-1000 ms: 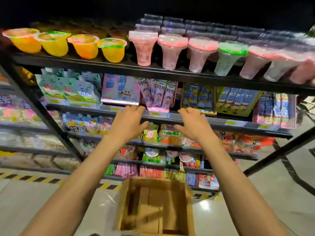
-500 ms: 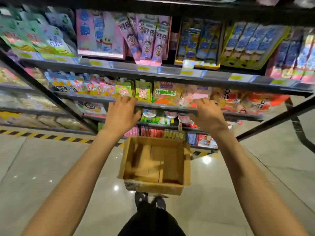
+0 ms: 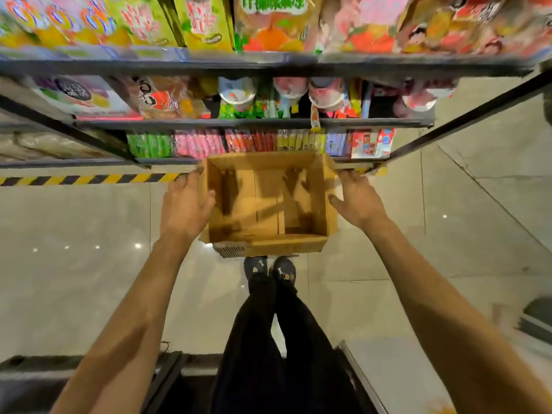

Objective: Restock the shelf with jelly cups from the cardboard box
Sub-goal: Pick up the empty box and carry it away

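The cardboard box (image 3: 270,245) is sitting on the floor (image 3: 74,234), just at the foot of the shelf (image 3: 268,124), with the person's shoes (image 3: 268,270) at its 6 o'clock. It is being flanked by both hands. At its 9 o'clock, the wall is being pinched by the left hand (image 3: 186,204), the thumb laid over the rim and the fingers run along the outside. At its 3 o'clock, the right hand (image 3: 358,201) is being held with fingers extended and the thumb spread toward the rim; a closed grip is not being shown there. If the box is lifted on the left pinch alone, it is likely to be tipped toward 3 o'clock, and the thin cardboard wall is likely to be buckled. Being so near the bottom shelf, its 12 o'clock edge could be caught on the packets there as it is raised. No jelly cups are being seen inside, only bare flaps and shadow, so nothing may be left for restocking. The box's mouth is being pointed straight up at the camera. Its long axis is being judged to run from 9 to 3 o'clock, parallel to the shelf front, though its outline is nearly square.
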